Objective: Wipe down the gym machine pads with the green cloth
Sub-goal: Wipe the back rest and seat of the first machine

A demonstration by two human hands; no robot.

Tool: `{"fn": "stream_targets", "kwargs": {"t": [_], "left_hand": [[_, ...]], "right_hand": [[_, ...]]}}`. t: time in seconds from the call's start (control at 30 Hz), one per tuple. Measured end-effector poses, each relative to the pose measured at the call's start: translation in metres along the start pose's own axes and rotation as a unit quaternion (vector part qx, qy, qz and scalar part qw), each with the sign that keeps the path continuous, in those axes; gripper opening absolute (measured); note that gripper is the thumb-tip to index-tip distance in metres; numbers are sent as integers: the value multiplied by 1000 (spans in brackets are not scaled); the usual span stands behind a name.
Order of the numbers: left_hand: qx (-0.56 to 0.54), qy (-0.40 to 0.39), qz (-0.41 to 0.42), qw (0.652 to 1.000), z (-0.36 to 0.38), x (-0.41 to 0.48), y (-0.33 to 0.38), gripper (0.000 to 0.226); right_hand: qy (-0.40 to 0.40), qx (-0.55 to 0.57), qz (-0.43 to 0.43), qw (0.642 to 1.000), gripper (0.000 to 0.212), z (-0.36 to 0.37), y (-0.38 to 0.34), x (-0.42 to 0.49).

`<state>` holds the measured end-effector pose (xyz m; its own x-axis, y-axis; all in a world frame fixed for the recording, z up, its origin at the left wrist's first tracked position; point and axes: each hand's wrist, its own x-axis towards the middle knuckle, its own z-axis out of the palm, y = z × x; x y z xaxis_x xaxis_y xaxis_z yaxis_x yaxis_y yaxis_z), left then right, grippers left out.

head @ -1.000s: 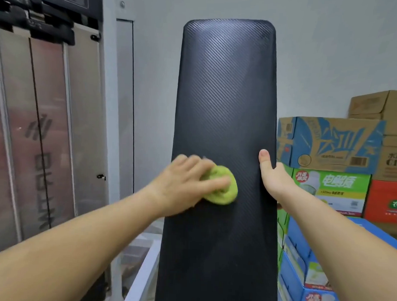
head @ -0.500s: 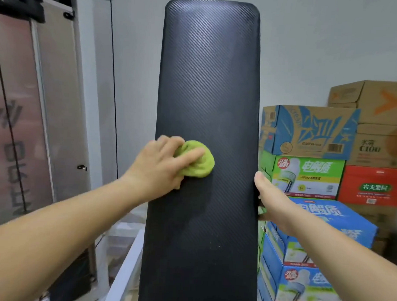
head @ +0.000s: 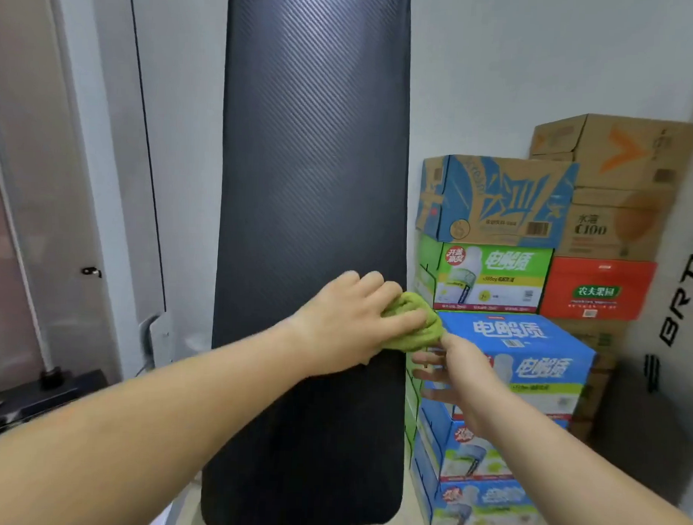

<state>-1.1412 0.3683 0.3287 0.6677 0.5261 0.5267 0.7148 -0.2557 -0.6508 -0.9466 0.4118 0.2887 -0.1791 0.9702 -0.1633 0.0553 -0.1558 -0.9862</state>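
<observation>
Cloth (head: 421,337) bunched under left grip (head: 346,321), at pad (head: 313,163) right edge.

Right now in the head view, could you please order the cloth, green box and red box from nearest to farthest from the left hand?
1. Cloth, gripped by the left hand at the right edge of the pad.
2. Green box, right of the pad.
3. Red box, farther right.
</observation>
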Motion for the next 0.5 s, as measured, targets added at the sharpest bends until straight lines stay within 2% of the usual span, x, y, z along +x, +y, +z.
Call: {"fn": "stream_targets", "kwargs": {"t": [0.03, 0.07, 0.13, 0.17, 0.2, 0.37, 0.43, 0.5], "left_hand": [[33, 12, -27, 999, -8, 8, -21, 63], [45, 36, -102, 993, -17, 17, -39, 61], [19, 72, -300, 951, -28, 26, -55, 61], [7, 70, -344, 936, -28, 25, -50, 62], [-4, 68, -349, 935, -24, 21, -36, 63], [-137, 35, -206, 968, 18, -59, 97, 53], [-154, -25, -115, 981, 29, -105, 140, 49], [-134, -82, -7, 988, 27, -132, 152, 53]], "right_hand": [[-3, 0, 1, 1000, 40, -1, 2, -1], [-5, 0, -1, 1000, 45, 0, 2, -3], [-10, -11, -12, 1000, 50, 5, -2, -7], [-14, -20, -14, 1000, 51, 8, -2, -11], [-16, -22, -14, 1000, 53, 13, -1, -15], [24, 1, 5, 1000, 66, 22, 32, -31], [28, -13, 18, 999, 60, 18, 49, -37], [16, -26, 32, 999, 50, 15, 62, -42]]}}
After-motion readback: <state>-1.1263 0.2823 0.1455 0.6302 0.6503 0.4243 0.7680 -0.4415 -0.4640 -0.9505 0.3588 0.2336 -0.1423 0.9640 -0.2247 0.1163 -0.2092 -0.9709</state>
